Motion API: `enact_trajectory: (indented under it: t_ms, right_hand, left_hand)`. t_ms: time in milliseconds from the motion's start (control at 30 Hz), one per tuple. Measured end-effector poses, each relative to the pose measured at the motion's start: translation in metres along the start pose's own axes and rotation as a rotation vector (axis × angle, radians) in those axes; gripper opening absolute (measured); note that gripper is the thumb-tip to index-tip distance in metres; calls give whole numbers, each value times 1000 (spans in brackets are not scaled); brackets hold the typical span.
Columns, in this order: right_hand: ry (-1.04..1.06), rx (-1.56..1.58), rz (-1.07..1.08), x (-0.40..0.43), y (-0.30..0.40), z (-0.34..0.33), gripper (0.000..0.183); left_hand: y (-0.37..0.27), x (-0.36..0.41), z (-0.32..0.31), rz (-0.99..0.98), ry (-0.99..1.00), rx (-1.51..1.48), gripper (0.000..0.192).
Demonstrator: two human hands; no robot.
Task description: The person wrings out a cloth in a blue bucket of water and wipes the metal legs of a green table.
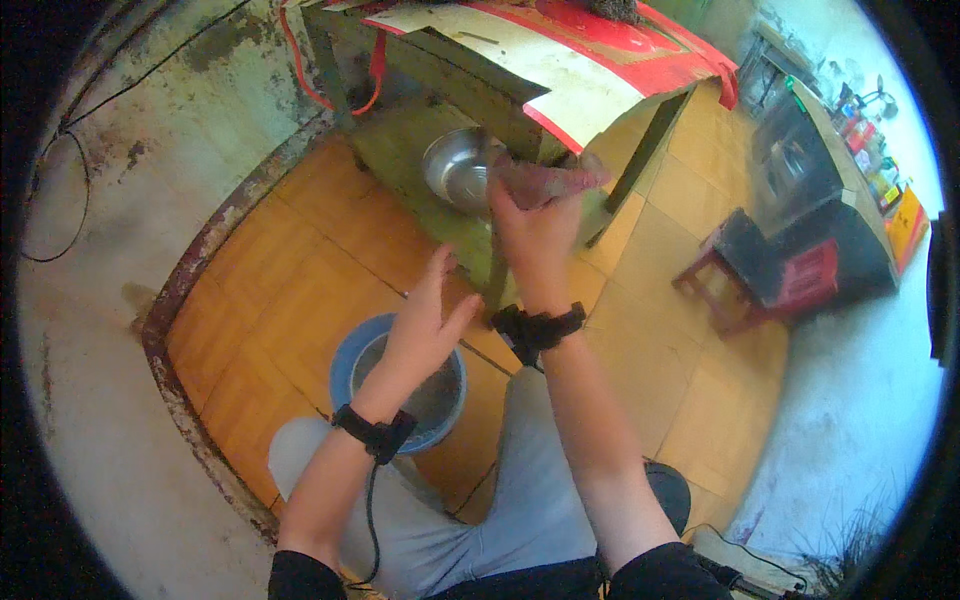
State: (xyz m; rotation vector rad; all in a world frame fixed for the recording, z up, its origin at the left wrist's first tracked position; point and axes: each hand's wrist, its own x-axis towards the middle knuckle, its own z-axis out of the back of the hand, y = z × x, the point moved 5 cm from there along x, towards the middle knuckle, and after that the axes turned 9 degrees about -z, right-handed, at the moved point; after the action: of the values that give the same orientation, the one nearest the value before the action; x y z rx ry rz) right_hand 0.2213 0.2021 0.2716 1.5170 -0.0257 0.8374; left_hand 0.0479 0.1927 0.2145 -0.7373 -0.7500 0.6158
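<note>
My left hand [427,315] is raised over a blue plastic bucket [339,375] on the floor, fingers and thumb apart, holding nothing. The bucket's inside looks grey; its contents are unclear. My right hand [536,214] reaches forward to the edge of a low table and is blurred; a greyish-brown thing [544,184] lies at its fingers, but what it is and whether it is gripped cannot be told. Just left of that hand, a shiny metal bowl [457,172] stands on a greenish surface under the table. Black straps with cables circle both wrists.
The table [592,112] bears a red and white sheet and a dark clump [615,9]. An orange-red cable [296,71] hangs at its left. A stained wall [97,315] runs along the left. At right stand a dark red stool [727,270] and a dark cabinet [817,195] with bottles on top.
</note>
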Motion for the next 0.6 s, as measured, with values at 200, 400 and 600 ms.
enact_trajectory:
  t_ms: [200,400,600]
  right_hand:
    - [163,-233,56,-32,-46,-10,19]
    - [252,-358,28,-91,-171,-9,26]
    - [332,-257,-223,-103,-167,-23,33]
  left_hand:
    - [1,-2,-8,-11,92,103,68]
    - [11,4,-18,-15,65,22,67]
    - [16,-3,-5,7,87,54,66]
